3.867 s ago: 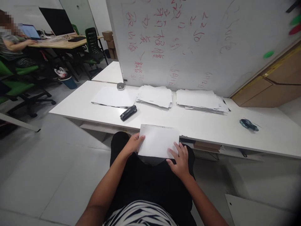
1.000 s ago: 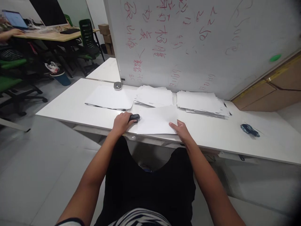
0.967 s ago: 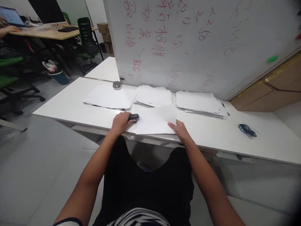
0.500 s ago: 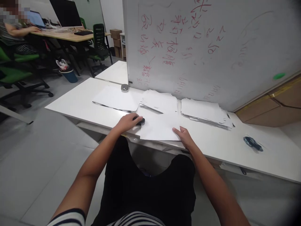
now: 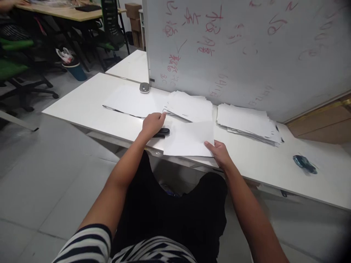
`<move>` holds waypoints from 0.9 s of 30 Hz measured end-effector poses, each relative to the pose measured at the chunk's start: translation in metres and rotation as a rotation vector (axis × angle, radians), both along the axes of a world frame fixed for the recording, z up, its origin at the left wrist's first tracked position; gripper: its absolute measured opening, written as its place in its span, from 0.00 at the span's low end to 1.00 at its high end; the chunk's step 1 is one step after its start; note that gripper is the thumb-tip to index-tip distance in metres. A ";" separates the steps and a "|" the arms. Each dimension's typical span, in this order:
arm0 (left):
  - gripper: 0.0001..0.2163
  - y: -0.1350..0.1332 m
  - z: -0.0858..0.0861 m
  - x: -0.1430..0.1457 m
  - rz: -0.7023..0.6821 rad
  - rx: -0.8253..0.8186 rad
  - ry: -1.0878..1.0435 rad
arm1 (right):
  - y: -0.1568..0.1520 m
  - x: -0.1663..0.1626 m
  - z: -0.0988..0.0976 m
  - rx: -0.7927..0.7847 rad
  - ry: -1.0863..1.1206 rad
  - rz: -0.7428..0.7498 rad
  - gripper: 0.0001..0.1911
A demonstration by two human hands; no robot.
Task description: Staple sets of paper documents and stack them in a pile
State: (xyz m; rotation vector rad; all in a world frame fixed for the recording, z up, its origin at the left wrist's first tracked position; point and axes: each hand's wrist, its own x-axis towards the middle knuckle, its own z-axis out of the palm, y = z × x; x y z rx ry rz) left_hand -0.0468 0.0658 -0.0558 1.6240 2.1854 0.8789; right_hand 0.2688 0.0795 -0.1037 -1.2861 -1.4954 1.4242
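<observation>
Stapler (image 5: 165,132) left of front paper (image 5: 188,139), paper stacks (image 5: 241,118) behind, whiteboard (image 5: 233,71) beyond.

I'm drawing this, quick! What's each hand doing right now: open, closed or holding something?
Left hand: by the black stapler; can't tell if it's gripping.
Right hand: holding the white paper, thumb on top.

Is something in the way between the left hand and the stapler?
Nothing I can see. The left hand is right by the black stapler, though I can't tell if they touch. The paper, held by the right hand, is past the stapler's end, not between.
</observation>
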 end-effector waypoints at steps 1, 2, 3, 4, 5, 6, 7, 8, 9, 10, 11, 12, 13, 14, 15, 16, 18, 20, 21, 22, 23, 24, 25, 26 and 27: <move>0.24 -0.001 0.001 -0.001 -0.003 0.013 -0.050 | 0.001 0.001 -0.001 -0.012 0.004 -0.002 0.21; 0.24 -0.002 0.002 -0.001 -0.015 0.024 -0.103 | 0.001 0.001 -0.001 -0.021 0.010 -0.004 0.20; 0.24 -0.002 0.003 -0.002 -0.028 0.043 -0.159 | 0.001 0.002 -0.001 -0.027 0.019 -0.006 0.20; 0.24 -0.003 0.004 -0.002 -0.038 0.074 -0.218 | 0.002 0.002 -0.001 -0.034 0.030 -0.008 0.19; 0.24 -0.003 0.004 -0.003 -0.044 0.111 -0.282 | 0.002 0.002 -0.001 -0.040 0.041 -0.009 0.19; 0.24 -0.003 0.004 -0.004 -0.049 0.146 -0.348 | 0.002 0.002 -0.001 -0.044 0.053 -0.009 0.19; 0.24 -0.003 0.003 -0.006 -0.058 0.171 -0.414 | 0.002 0.002 -0.002 -0.047 0.061 -0.010 0.19; 0.24 -0.003 0.002 -0.008 -0.070 0.184 -0.479 | 0.002 0.002 -0.002 -0.048 0.065 -0.010 0.20; 0.24 -0.003 0.002 -0.010 -0.080 0.187 -0.540 | 0.002 0.003 -0.002 -0.048 0.065 -0.011 0.20; 0.24 -0.002 0.001 -0.012 -0.086 0.188 -0.600 | 0.002 0.003 -0.002 -0.048 0.062 -0.012 0.20; 0.24 -0.002 0.000 -0.014 -0.084 0.193 -0.661 | 0.002 0.003 -0.001 -0.051 0.058 -0.010 0.20; 0.24 -0.001 0.000 -0.016 -0.076 0.203 -0.723 | 0.002 0.004 -0.001 -0.054 0.055 -0.005 0.20; 0.24 -0.001 -0.001 -0.017 -0.063 0.222 -0.784 | 0.002 0.004 0.000 -0.059 0.056 0.004 0.20; 0.24 0.000 -0.001 -0.018 -0.042 0.247 -0.836 | 0.002 0.004 0.002 -0.063 0.061 0.014 0.20; 0.24 0.000 -0.001 -0.019 -0.022 0.271 -0.875 | 0.003 0.004 0.003 -0.068 0.067 0.024 0.20; 0.24 -0.001 -0.001 -0.019 -0.004 0.293 -0.899 | 0.003 0.004 0.005 -0.074 0.074 0.032 0.19; 0.24 -0.001 -0.001 -0.019 0.020 0.324 -0.920 | 0.003 0.003 0.007 -0.085 0.089 0.040 0.18; 0.24 -0.002 -0.001 -0.019 0.020 0.344 -0.947 | 0.004 0.002 0.008 -0.094 0.104 0.036 0.17; 0.24 -0.002 -0.001 -0.019 0.015 0.354 -0.965 | 0.003 0.002 0.009 -0.097 0.110 0.032 0.17; 0.24 -0.002 -0.002 -0.020 0.010 0.362 -0.983 | 0.003 0.001 0.009 -0.099 0.115 0.027 0.17; 0.24 -0.002 -0.002 -0.020 0.005 0.368 -0.997 | 0.003 0.000 0.009 -0.102 0.118 0.023 0.17; 0.24 -0.002 -0.003 -0.021 0.003 0.373 -1.005 | 0.003 0.000 0.009 -0.105 0.119 0.019 0.17; 0.24 -0.002 -0.003 -0.021 0.003 0.375 -1.007 | 0.003 -0.001 0.009 -0.108 0.120 0.017 0.17; 0.24 -0.002 -0.003 -0.022 0.001 0.374 -1.007 | 0.003 -0.001 0.010 -0.112 0.121 0.016 0.17; 0.24 -0.002 -0.004 -0.022 0.000 0.373 -1.005 | 0.003 -0.001 0.010 -0.113 0.122 0.014 0.17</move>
